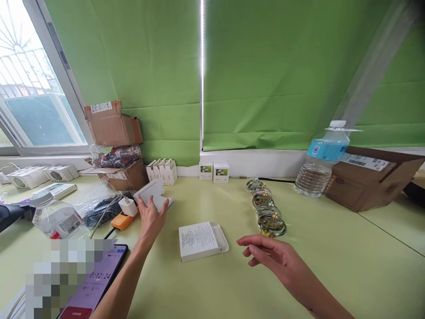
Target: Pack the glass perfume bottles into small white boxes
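My left hand (151, 219) has its fingers spread over a white carton (153, 194), its thumb by the right edge. That carton is tilted and has a notched top; its far side is hidden. On the table between my hands lies a flat white box (199, 240) with small print, its right end open. My right hand (270, 257) hovers to the right of this box, fingers loosely stretched and holding nothing. Just beyond its fingertips runs a row of shiny silver and gold round ornaments (265, 206); the nearest one is partly covered by the hand.
Several open white cartons (162, 172) and two small printed boxes (214, 173) stand at the back. A large water bottle (320, 164) leans near a cardboard box (368, 181) on the right. At left are a phone (99, 283), an orange power strip (124, 220) and another bottle (58, 219).
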A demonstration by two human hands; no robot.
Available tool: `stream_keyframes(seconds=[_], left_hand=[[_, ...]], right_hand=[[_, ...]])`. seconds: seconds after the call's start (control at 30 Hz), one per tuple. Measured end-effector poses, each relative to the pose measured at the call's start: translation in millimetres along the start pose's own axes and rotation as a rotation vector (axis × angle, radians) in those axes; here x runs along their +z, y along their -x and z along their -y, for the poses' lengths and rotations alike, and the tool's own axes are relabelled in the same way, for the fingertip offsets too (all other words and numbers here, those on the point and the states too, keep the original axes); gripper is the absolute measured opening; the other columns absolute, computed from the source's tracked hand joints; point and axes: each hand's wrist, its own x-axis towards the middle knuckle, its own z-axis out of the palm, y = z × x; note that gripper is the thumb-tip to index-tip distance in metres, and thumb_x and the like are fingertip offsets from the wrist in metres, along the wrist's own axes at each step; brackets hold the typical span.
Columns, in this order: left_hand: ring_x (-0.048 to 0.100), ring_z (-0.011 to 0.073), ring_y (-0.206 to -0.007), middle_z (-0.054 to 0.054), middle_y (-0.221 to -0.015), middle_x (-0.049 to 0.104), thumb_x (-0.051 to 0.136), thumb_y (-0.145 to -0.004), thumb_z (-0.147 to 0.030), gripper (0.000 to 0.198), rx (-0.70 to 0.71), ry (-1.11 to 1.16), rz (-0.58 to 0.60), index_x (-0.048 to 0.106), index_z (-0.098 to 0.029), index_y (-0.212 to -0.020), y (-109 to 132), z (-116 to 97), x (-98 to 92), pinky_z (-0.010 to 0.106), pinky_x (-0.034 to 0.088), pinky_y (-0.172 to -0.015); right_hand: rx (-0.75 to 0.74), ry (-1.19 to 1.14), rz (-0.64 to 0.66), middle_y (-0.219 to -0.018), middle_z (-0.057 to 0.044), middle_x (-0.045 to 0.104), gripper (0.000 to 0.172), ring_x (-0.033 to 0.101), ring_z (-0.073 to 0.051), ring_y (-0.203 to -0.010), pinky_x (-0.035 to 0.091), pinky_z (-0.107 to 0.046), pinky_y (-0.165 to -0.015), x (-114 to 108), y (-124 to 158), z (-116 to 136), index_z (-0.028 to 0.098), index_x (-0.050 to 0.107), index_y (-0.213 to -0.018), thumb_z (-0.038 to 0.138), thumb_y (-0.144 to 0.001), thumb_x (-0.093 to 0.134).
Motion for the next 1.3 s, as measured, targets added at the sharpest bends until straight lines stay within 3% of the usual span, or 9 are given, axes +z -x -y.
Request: stream_keyframes(seconds=[0.1,0.17,0.27,0.4,0.57,0.73,0.87,1.1,1.3], left_hand=[[-0.004,0.0371,-0.145,0.025,-0.156,-0.006,0.050,-0.090,-0.037,0.061,0.121,-0.099,-0.052,0.036,-0.004,-0.139,4,-2,-0.9,0.050,0.015,-0.116],[0.002,0.0351,-0.145,0.023,-0.156,0.004,0.047,-0.092,-0.032,0.053,0.188,-0.165,-0.071,0.041,-0.006,-0.137,7,-4,-4.2,0.049,0.015,-0.116],[0.029,0.0335,-0.138,0.020,-0.145,0.038,0.043,-0.093,-0.029,0.039,0.254,-0.251,-0.054,0.054,-0.012,-0.126,9,-7,-10.4,0.046,0.025,-0.112],[0.062,0.0288,-0.100,0.011,-0.100,0.070,0.040,-0.094,-0.029,0.029,0.282,-0.341,0.029,0.067,-0.019,-0.099,10,-8,-14.5,0.040,0.043,-0.090],[0.068,0.0275,-0.076,0.009,-0.081,0.073,0.038,-0.095,-0.033,0.031,0.216,-0.424,0.076,0.066,-0.021,-0.095,8,-5,-15.3,0.032,0.042,-0.062],[0.068,0.0290,-0.083,0.009,-0.085,0.074,0.034,-0.096,-0.036,0.034,0.182,-0.462,0.086,0.065,-0.023,-0.102,6,-4,-16.5,0.031,0.040,-0.060],[0.069,0.0278,-0.076,0.011,-0.079,0.073,0.037,-0.095,-0.036,0.035,0.185,-0.470,0.141,0.068,-0.022,-0.091,8,-2,-12.9,0.030,0.041,-0.060],[0.068,0.0314,-0.081,0.014,-0.080,0.073,0.037,-0.093,-0.047,0.045,0.206,-0.418,0.169,0.070,-0.019,-0.081,11,-3,-10.0,0.038,0.046,-0.072],[0.056,0.0259,-0.116,0.010,-0.122,0.065,0.036,-0.095,-0.046,0.041,0.343,-0.230,0.222,0.063,-0.021,-0.114,15,-23,-17.2,0.036,0.041,-0.097]], right_hand=[[0.001,0.015,-0.007,-0.097,-0.006,0.066,0.039,0.063,-0.021,-0.085,0.053,-0.035,-0.083,1,0,2,0.022,0.070,-0.108,0.052,-0.089,0.054],[0.001,0.024,-0.007,-0.097,-0.006,0.066,0.039,0.063,-0.021,-0.085,0.053,-0.035,-0.083,1,0,3,0.022,0.069,-0.109,0.052,-0.089,0.054],[-0.011,0.019,0.000,-0.098,-0.006,0.065,0.038,0.062,-0.021,-0.088,0.053,-0.035,-0.083,2,1,2,0.022,0.068,-0.110,0.051,-0.089,0.054],[-0.014,0.010,0.005,-0.100,-0.006,0.065,0.037,0.062,-0.021,-0.090,0.053,-0.035,-0.084,1,0,-3,0.022,0.068,-0.110,0.050,-0.090,0.054],[-0.013,0.020,0.038,-0.101,-0.006,0.065,0.038,0.062,-0.022,-0.092,0.053,-0.036,-0.085,-1,-2,-12,0.023,0.067,-0.111,0.051,-0.090,0.054],[-0.010,0.034,0.038,-0.099,-0.006,0.066,0.039,0.062,-0.022,-0.093,0.053,-0.036,-0.085,-1,-2,-13,0.022,0.067,-0.110,0.052,-0.090,0.053],[0.001,0.047,0.043,-0.098,-0.007,0.067,0.039,0.063,-0.023,-0.092,0.053,-0.036,-0.085,-1,-1,-12,0.020,0.067,-0.107,0.052,-0.090,0.052],[-0.005,0.066,0.051,-0.096,-0.008,0.067,0.040,0.062,-0.024,-0.092,0.052,-0.037,-0.084,1,-1,-11,0.020,0.067,-0.103,0.053,-0.091,0.050],[-0.010,0.092,0.029,-0.094,-0.006,0.065,0.040,0.061,-0.022,-0.091,0.051,-0.034,-0.085,4,2,-5,0.021,0.067,-0.105,0.053,-0.092,0.049]])
